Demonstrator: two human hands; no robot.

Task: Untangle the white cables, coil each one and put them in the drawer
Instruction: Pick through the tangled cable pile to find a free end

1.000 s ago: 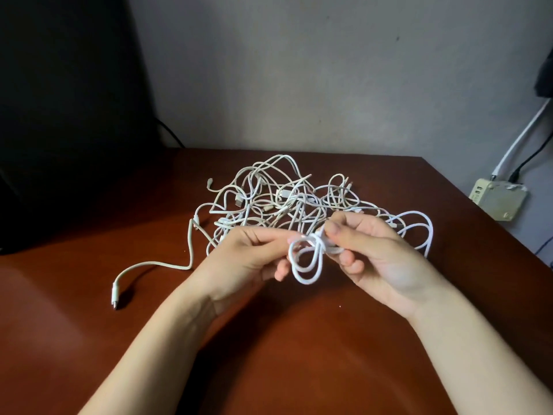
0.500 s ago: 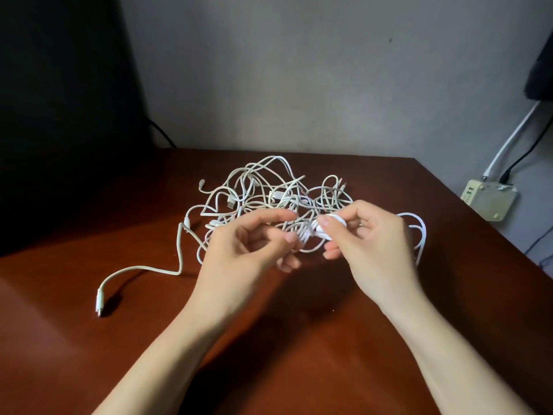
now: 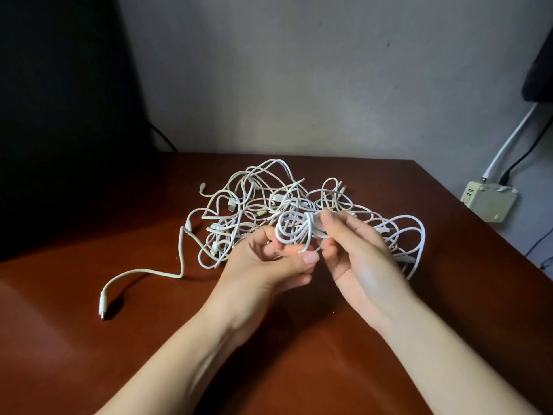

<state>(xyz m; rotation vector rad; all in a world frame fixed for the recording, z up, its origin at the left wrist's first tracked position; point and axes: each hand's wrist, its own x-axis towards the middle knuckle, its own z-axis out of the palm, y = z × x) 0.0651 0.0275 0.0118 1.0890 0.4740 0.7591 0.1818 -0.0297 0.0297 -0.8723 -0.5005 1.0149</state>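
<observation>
Cables first: a small coil (image 3: 294,232) of thin white cord, a few loops with a tighter wrap bunched at its right side, is being held up just above the table (image 3: 89,339), right in front of the big tangle. It's being pinched at that wrapped part by the right hand (image 3: 359,256), thumb on top and fingers curled underneath. The lower edge of the loops is being pinched by the left hand (image 3: 263,271) too, thumb pressed against curled fingers, with a short metal-tipped end of the cord being shown just above the thumbnail.

The rest of the white cables (image 3: 263,202) are being kept in one messy heap on the reddish-brown tabletop, behind both hands. Loops are being crossed over each other all through it, a few plug ends are being shown poking out, and one big arc is being thrown out on the right side. A thicker strand (image 3: 155,272) is being trailed out of the heap to the left and toward the near edge, ending in a plug (image 3: 103,310) lying flat on the wood.

As for writing: a pale box (image 3: 490,202) is being seen beyond the table's right edge, with a white lead and a black lead going into its top. Any print on it is being rendered too small to read.
</observation>
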